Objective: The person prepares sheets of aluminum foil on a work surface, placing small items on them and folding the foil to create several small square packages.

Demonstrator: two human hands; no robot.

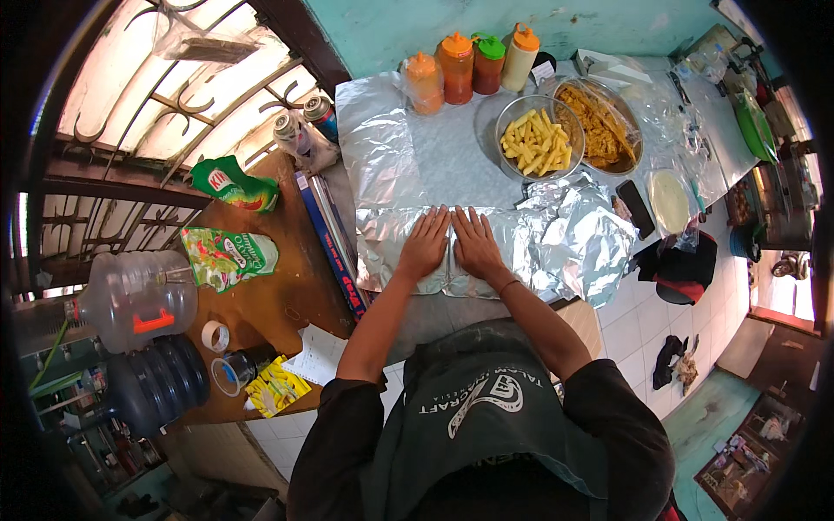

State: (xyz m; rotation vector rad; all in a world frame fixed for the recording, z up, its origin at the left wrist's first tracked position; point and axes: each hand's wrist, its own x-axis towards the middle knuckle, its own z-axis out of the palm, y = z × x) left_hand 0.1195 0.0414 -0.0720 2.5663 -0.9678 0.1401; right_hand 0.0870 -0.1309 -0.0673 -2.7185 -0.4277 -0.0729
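Both palms rest flat on a sheet of aluminium foil (384, 254) spread over the near part of the table. My left hand (425, 244) lies just left of a vertical crease in the foil, fingers pointing away from me. Beside it, my right hand (477, 246) presses on the other side of the crease, the fingertips of both hands close together. Neither hand holds anything. Crumpled foil (583, 228) is bunched to the right of my right hand. Beyond it stands a clear bowl of French fries (537, 143), next to a metal bowl of breaded or fried food (596, 124) partly covered with plastic.
Several squeeze bottles (456, 68) line the back wall. A smartphone (634, 208) lies near the table's right edge. On my left, a long wrap box (329, 241) borders a brown table (287, 254) with food pouches (231, 257), a tape roll (215, 336) and large water bottles (153, 384).
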